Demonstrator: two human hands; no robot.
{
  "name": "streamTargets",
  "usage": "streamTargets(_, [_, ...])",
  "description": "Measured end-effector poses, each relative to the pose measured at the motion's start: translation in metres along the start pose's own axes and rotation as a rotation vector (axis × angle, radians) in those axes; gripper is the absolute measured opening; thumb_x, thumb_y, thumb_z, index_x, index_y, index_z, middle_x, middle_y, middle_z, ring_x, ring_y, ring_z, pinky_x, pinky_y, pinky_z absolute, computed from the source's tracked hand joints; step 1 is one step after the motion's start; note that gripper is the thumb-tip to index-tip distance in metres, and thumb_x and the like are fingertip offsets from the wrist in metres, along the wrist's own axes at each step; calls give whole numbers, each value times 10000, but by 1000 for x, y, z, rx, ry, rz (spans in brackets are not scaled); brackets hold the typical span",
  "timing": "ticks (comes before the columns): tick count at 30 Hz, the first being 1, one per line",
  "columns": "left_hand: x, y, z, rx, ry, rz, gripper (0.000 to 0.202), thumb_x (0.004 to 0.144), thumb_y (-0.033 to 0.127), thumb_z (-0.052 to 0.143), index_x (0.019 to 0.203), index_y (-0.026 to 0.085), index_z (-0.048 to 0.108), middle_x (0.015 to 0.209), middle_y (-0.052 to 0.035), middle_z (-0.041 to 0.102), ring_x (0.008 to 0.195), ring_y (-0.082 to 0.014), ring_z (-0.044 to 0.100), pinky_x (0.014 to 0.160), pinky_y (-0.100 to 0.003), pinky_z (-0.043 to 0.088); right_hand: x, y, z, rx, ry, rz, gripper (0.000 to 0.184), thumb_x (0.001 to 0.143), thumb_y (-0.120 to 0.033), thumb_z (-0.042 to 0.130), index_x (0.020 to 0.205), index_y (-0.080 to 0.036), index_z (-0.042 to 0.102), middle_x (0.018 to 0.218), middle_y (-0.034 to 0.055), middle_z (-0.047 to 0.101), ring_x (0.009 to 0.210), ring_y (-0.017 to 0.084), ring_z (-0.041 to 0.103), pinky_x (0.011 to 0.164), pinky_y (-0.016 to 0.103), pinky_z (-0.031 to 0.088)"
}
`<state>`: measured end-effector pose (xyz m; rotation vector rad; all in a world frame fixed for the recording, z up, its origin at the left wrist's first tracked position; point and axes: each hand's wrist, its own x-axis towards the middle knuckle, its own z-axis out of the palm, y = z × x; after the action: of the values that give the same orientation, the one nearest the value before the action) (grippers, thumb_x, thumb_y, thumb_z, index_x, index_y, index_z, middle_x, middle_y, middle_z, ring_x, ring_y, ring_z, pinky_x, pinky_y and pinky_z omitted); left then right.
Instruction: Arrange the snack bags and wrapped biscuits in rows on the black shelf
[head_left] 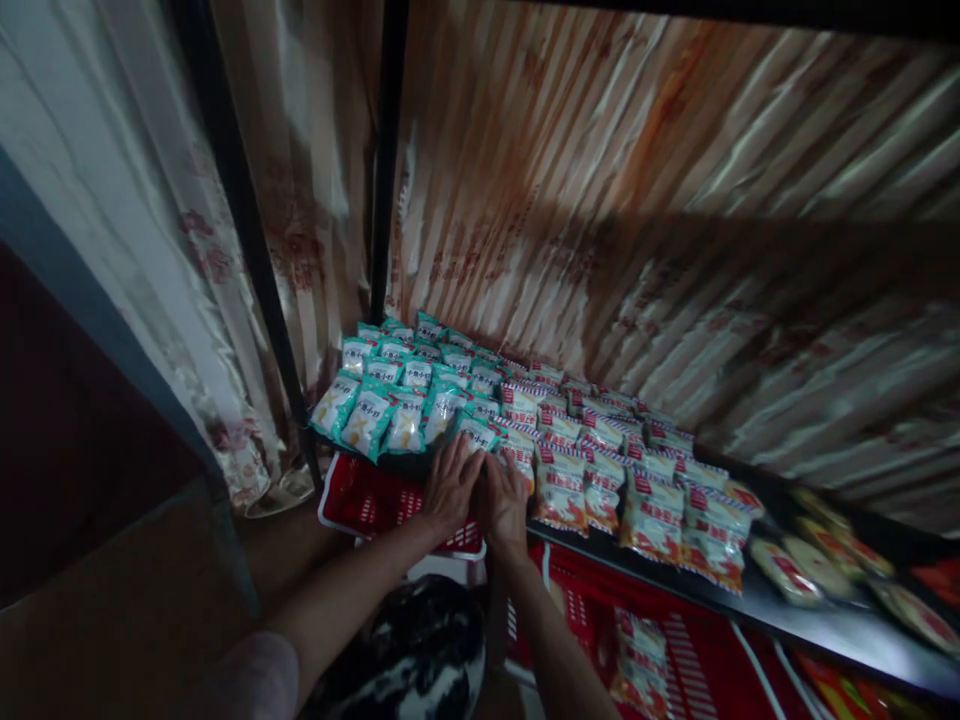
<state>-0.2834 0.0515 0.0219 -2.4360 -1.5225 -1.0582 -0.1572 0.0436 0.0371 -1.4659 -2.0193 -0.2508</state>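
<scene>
My left hand (450, 487) is closed on the lower part of a teal-and-white snack bag (477, 432) at the front edge of the shelf. Close beside it, my right hand (505, 503) has its fingers curled at the same bag's lower right corner, and they partly cover a white-and-orange snack bag (519, 447). The thumbs nearly meet, and the bag's bottom is hidden behind the fingers. More teal snack bags (369, 415) stand in rows to the left. Rows of white-and-orange snack bags (562, 485) stand to the right.
A black shelf (600, 548) runs to the lower right, with round flat packs (787, 572) on it. Red baskets (352, 490) sit beneath; the right one holds snack bags (639, 660). Black posts (386, 160) and a pleated curtain (525, 180) stand behind. A dark patterned seat (405, 650) is below my arms.
</scene>
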Motion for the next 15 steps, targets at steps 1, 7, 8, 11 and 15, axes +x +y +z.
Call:
streamTargets(1, [0, -3, -1, -24, -2, 10, 535, 910, 180, 405, 1431, 174, 285, 1535, -159, 179, 1427, -268, 120, 1090, -477, 302, 1, -3, 0, 0, 2, 12, 413, 923, -190, 344, 1318, -146, 456, 1257, 144, 585, 1350, 285, 320, 995, 520, 385])
streamTargets(7, [-2, -11, 0, -101, 31, 50, 520, 913, 178, 409, 1422, 176, 305, 1547, -147, 142, 1428, -272, 103, 1091, -457, 317, -4, -9, 2, -1, 31, 43, 427, 922, -204, 343, 1333, -131, 432, 1233, 160, 594, 1338, 282, 342, 989, 524, 410])
streamTargets(8, [-3, -11, 0, -101, 36, 47, 512, 916, 191, 411, 1418, 175, 313, 1546, -144, 149, 1428, -270, 105, 1091, -451, 321, -6, -9, 3, 6, 36, 35, 431, 923, -204, 338, 1338, -130, 426, 1228, 161, 596, 1332, 280, 352, 988, 526, 415])
streamTargets(11, [-3, -10, -1, -91, 56, 31, 495, 921, 220, 411, 1406, 159, 332, 1536, -139, 194, 1428, -256, 116, 1092, -435, 332, -8, -7, 5, 45, 32, -8, 438, 926, -211, 328, 1346, -129, 418, 1203, 157, 608, 1304, 272, 394, 988, 519, 434])
streamTargets(15, [-3, -15, -19, -57, 68, 10, 505, 921, 230, 384, 1414, 149, 315, 1528, -136, 225, 1425, -264, 131, 1092, -479, 314, -5, -9, 10, 75, 55, 24, 431, 930, -259, 316, 1322, -140, 450, 1194, 163, 604, 1222, 285, 472, 945, 531, 468])
